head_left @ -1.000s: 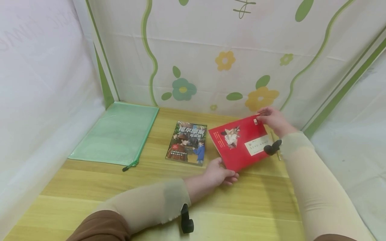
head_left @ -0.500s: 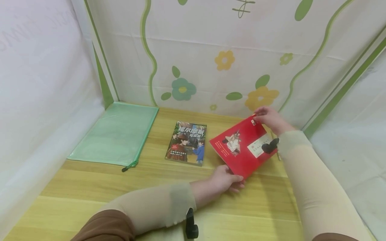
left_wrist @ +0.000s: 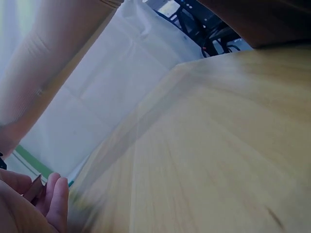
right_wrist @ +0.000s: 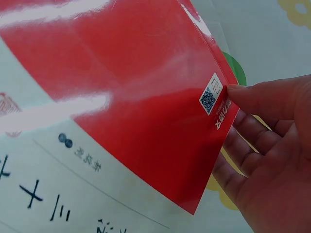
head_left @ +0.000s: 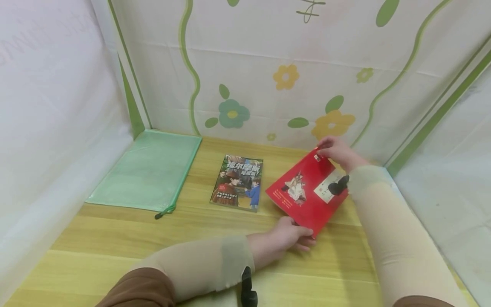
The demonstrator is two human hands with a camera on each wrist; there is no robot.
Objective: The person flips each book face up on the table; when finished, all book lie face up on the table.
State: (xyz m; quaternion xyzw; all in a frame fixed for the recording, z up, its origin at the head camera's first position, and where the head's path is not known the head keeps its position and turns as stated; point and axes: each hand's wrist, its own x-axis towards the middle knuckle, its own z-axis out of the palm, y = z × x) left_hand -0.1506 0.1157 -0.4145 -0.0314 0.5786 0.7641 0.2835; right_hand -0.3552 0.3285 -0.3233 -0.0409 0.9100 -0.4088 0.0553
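Observation:
A glossy red book (head_left: 310,192) with a white label and a small picture is held between both hands, tilted above the table. My left hand (head_left: 285,236) grips its near corner, thumb on the cover and fingers underneath. At the far edge my right hand (head_left: 337,151) pinches the book. The right wrist view shows that thumb on the red cover (right_wrist: 160,97) near a QR code, with the fingers behind. In the left wrist view, the left hand (left_wrist: 48,204) shows at the lower left with a bit of the book's corner between thumb and fingers.
A second book (head_left: 238,183) with cartoon figures lies flat on the wooden table (head_left: 184,247), left of the red one. Farther left lies a green zip pouch (head_left: 149,170). White curtains with printed flowers (head_left: 285,76) enclose the back and sides.
The red book has turned clockwise; its near corner has come closer with my left hand, which moved right and toward me. My right hand has shifted slightly left. The other book and pouch stayed put.

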